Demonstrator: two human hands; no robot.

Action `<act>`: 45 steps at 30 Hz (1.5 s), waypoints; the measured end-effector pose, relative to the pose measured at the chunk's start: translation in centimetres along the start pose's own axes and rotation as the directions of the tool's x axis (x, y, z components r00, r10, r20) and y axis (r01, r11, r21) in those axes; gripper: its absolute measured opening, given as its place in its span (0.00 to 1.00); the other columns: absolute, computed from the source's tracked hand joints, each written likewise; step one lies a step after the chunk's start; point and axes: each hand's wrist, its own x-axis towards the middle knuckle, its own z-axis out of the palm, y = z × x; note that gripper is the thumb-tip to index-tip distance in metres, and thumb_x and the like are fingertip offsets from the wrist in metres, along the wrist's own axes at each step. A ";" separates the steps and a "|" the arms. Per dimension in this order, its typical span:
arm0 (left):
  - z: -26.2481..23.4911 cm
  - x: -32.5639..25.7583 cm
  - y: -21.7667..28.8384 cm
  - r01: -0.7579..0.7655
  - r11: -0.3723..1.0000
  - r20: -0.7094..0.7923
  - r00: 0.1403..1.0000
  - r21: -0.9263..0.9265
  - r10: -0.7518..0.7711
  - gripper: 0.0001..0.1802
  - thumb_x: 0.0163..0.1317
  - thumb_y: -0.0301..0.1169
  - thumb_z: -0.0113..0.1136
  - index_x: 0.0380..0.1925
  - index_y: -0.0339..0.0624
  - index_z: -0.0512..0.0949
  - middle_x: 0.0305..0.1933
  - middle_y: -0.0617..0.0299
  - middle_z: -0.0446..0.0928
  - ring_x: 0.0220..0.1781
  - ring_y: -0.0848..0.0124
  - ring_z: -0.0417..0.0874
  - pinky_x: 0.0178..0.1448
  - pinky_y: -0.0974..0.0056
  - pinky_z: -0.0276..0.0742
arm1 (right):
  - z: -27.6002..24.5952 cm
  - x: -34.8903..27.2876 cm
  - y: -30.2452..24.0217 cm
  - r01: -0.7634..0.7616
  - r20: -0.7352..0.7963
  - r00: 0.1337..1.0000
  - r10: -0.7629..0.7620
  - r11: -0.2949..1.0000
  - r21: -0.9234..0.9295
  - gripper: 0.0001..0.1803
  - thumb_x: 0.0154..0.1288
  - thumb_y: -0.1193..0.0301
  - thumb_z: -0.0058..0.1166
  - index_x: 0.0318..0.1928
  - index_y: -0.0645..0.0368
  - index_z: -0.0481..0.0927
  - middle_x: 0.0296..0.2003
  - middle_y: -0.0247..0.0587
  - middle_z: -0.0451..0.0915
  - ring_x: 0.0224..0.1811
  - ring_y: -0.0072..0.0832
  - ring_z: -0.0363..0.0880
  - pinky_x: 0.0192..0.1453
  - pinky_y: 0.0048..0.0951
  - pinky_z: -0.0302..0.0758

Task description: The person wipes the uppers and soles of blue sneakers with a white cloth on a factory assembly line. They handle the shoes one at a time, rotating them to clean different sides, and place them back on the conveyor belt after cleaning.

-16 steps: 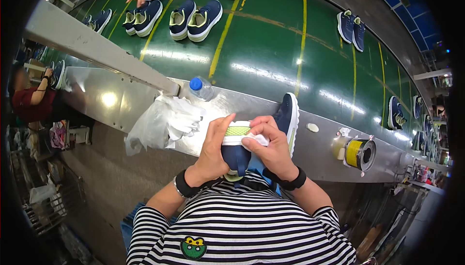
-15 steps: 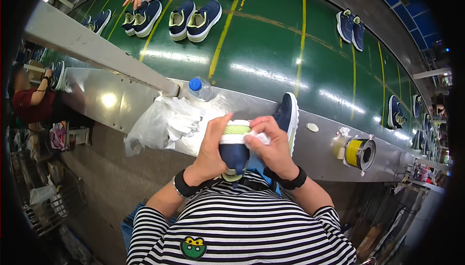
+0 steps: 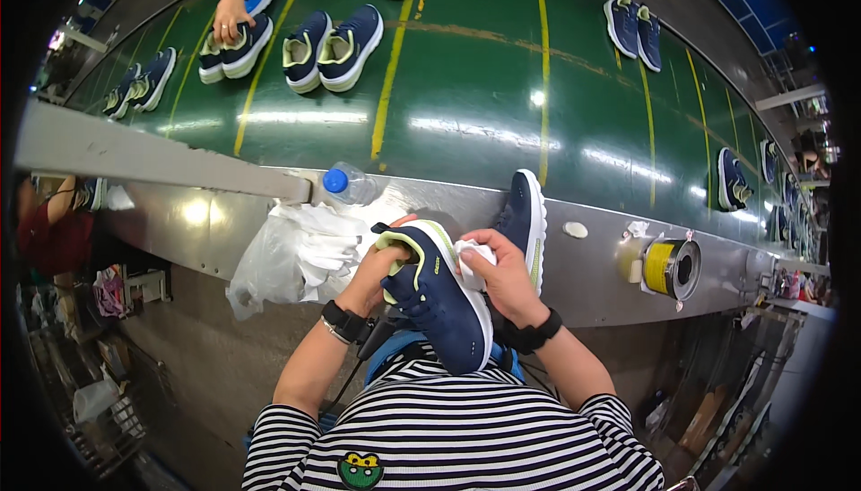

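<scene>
My left hand point(image 3: 369, 280) grips a navy sneaker point(image 3: 441, 307) at its heel, thumb inside the lime-lined opening. The shoe is tilted with its toe toward me, showing its upper and white sole edge. In my right hand point(image 3: 509, 283) a crumpled white cloth point(image 3: 475, 265) is pinched, at the side of the sole near the heel. Just beyond that hand, a second navy sneaker point(image 3: 517, 211) rests on the metal ledge point(image 3: 587, 289), its white sole facing right.
A clear bag of white cloths point(image 3: 309, 253) and a blue-capped bottle point(image 3: 354, 184) stand left on the ledge; a yellow-labelled can point(image 3: 662, 267) lies right. Beyond runs a green belt point(image 3: 475, 87) with sneaker pairs. A metal bar point(image 3: 161, 150) crosses at left. Another person's hand point(image 3: 231, 23) touches shoes.
The held sneaker has turned from sole-edge-up at the heel to showing its upper and side, toe toward me. My left hand has shifted to the shoe's opening. The view has shifted slightly.
</scene>
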 end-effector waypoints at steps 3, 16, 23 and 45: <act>-0.8 1.5 -2.0 -0.004 0.995 -0.069 0.998 0.095 0.011 0.34 0.51 0.14 0.44 0.61 0.44 0.65 0.45 0.60 0.75 0.44 0.73 0.76 0.49 0.69 0.73 | -3.3 1.2 5.2 -0.017 -0.262 0.962 -0.072 0.947 -0.321 0.09 0.60 0.77 0.54 0.42 0.62 0.74 0.35 0.34 0.77 0.37 0.19 0.75 0.42 0.20 0.72; -2.8 6.0 -3.6 -0.319 0.600 0.125 0.931 0.734 0.342 0.33 0.51 0.16 0.54 0.60 0.44 0.65 0.60 0.53 0.63 0.60 0.65 0.68 0.60 0.66 0.69 | -7.3 -3.9 4.0 0.111 -0.450 0.780 -0.434 0.804 -0.584 0.08 0.59 0.79 0.51 0.40 0.63 0.76 0.33 0.40 0.77 0.34 0.27 0.78 0.39 0.25 0.73; 3.0 0.3 0.0 -0.302 0.030 0.248 0.833 0.953 0.495 0.40 0.43 0.34 0.69 0.60 0.48 0.66 0.64 0.41 0.52 0.65 0.48 0.57 0.64 0.54 0.60 | -3.8 -3.7 5.5 0.248 -0.315 0.828 -0.463 0.807 -0.536 0.09 0.61 0.77 0.52 0.42 0.63 0.77 0.35 0.39 0.77 0.39 0.23 0.74 0.45 0.24 0.70; -0.4 1.0 -2.0 -0.331 0.050 0.262 0.823 0.942 0.504 0.30 0.37 0.30 0.67 0.46 0.47 0.69 0.58 0.47 0.55 0.61 0.49 0.59 0.62 0.52 0.61 | -1.9 5.6 6.5 0.198 -0.055 0.955 -0.291 0.766 -0.612 0.10 0.51 0.74 0.59 0.36 0.61 0.78 0.27 0.45 0.74 0.30 0.40 0.75 0.36 0.34 0.70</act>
